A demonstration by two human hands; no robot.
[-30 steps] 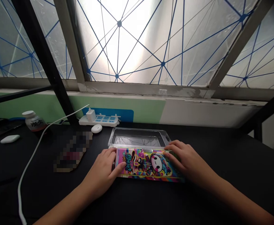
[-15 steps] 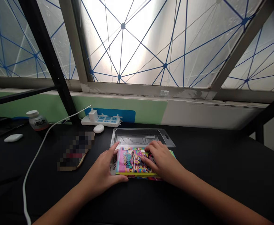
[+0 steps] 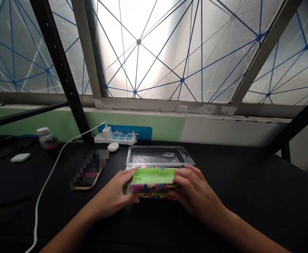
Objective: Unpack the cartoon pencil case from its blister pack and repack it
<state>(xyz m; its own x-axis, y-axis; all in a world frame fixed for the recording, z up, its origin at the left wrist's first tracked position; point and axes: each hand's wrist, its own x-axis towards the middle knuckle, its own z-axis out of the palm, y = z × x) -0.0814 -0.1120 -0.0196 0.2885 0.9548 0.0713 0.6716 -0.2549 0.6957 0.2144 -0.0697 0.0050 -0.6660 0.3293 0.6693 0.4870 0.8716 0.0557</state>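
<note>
A colourful cartoon-printed box (image 3: 154,181) lies on the black table (image 3: 248,196), its lid raised so the bright green inside faces me. My left hand (image 3: 115,196) grips the box's left end, thumb along the front edge. My right hand (image 3: 196,191) is closed round its right end with fingers curled over the lid. Just behind the box lies a clear plastic packaging shell (image 3: 159,156), open side up.
A white power strip (image 3: 115,137) with a plugged-in charger sits under the window, its white cable (image 3: 48,182) trailing to the front left. Also there: a small white case (image 3: 113,147), a blurred-out item (image 3: 89,168), a white-capped bottle (image 3: 48,138), another white case (image 3: 20,157).
The box's printed lid lay flat under both hands; now it is lifted and shows its green inside. My right hand moved from the top to the right end.
</note>
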